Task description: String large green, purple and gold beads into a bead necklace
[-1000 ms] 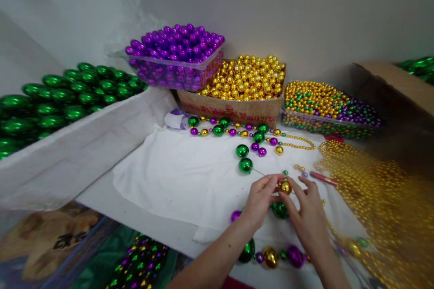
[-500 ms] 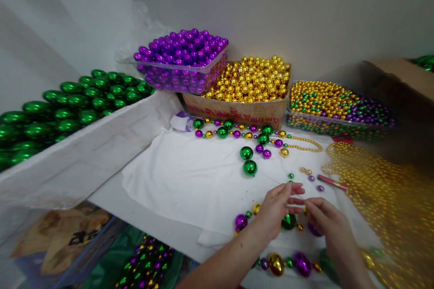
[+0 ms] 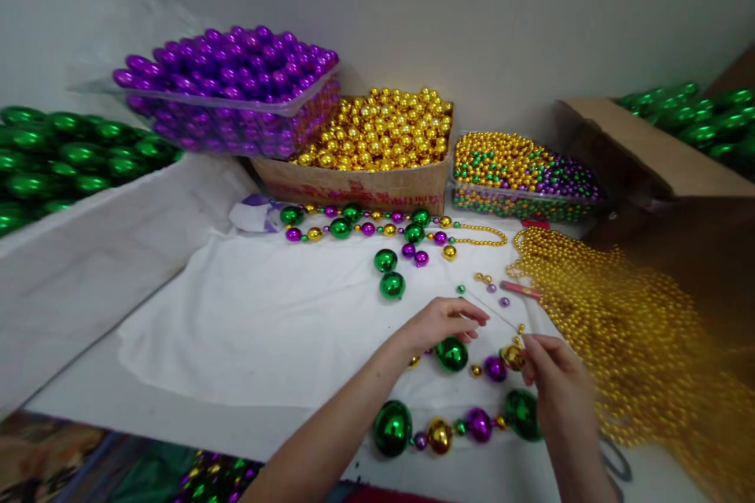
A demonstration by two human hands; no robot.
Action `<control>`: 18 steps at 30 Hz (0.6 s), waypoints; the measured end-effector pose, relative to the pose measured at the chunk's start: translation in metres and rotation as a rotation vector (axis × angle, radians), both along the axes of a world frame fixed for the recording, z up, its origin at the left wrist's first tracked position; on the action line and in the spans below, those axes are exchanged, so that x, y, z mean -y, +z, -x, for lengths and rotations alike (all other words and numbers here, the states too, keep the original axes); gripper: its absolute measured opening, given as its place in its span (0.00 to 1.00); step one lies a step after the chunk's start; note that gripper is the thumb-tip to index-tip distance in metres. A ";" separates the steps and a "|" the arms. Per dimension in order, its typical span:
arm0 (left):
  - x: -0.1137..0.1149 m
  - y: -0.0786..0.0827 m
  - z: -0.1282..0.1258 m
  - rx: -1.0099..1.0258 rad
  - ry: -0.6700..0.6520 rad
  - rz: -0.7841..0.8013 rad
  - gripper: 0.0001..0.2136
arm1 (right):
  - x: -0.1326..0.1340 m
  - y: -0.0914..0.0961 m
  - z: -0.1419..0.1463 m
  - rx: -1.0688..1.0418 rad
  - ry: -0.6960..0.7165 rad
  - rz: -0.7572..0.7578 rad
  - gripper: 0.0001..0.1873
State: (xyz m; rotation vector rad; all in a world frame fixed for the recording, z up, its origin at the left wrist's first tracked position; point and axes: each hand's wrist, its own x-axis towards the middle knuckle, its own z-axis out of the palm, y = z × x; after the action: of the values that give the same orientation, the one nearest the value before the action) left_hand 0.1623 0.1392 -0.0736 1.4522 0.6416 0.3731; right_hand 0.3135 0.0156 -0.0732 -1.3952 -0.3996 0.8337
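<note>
beaded strand [image 3: 440, 436] lies on white cloth [image 3: 259, 314] near both hands [image 3: 557, 369].

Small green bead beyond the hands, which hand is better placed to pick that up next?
Probably the left hand: it's nearer the small green bead and looks free. The right hand is farther off and appears to pinch the thin cord near a gold bead.

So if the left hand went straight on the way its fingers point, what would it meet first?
Probably the thin string slanting just beyond the left hand, though depth there is hard to judge.
</note>
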 end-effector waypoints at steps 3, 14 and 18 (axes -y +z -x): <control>-0.020 -0.006 -0.022 -0.230 -0.001 -0.391 0.11 | 0.007 0.008 -0.007 -0.090 -0.160 -0.100 0.13; -0.028 -0.030 -0.096 -0.130 -0.071 -0.599 0.05 | 0.016 0.019 0.001 -0.157 -0.155 -0.196 0.11; -0.030 -0.036 -0.080 -0.074 0.004 -0.567 0.07 | 0.011 0.019 0.006 -0.077 -0.137 -0.150 0.12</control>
State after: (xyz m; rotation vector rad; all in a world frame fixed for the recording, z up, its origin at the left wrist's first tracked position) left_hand 0.2424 0.1694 -0.1099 2.0111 0.6250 0.5343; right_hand 0.3073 0.0044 -0.0541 -1.2332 -0.2973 0.7277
